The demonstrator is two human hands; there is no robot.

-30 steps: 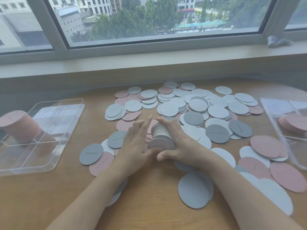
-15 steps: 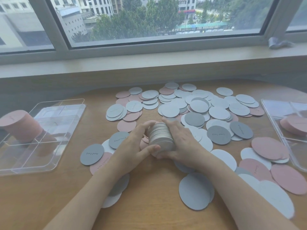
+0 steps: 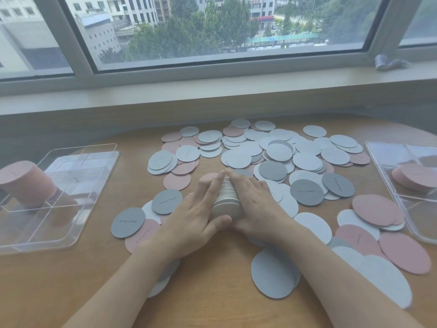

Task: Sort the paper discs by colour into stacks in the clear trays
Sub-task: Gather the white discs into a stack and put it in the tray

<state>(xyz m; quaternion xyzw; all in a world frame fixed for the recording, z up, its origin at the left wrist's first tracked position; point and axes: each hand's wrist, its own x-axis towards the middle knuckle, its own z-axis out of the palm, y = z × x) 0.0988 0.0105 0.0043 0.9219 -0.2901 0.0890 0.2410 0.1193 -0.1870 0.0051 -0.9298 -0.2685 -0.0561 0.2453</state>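
Note:
A thick stack of grey discs [image 3: 227,200] lies on its side at the middle of the wooden table. My left hand [image 3: 196,214] presses its left flank and my right hand [image 3: 256,205] its right flank, fingertips meeting over the far end. Loose white, grey and pink paper discs [image 3: 279,159] are scattered behind and to the right. A tall pink stack [image 3: 26,182] stands in the clear tray [image 3: 78,223] on the left. A lower pink stack [image 3: 416,178] lies in the clear tray [image 3: 383,166] on the right.
Dark grey discs with writing [image 3: 166,201] lie by my left wrist. A large pale disc [image 3: 272,272] sits between my forearms. A window sill [image 3: 212,91] runs along the table's far edge, with crumpled tape [image 3: 387,61] on it at the right.
My left hand has closed in from spread fingers onto the stack's left side. Both hands now press the stack together, fingers laid flatter over it.

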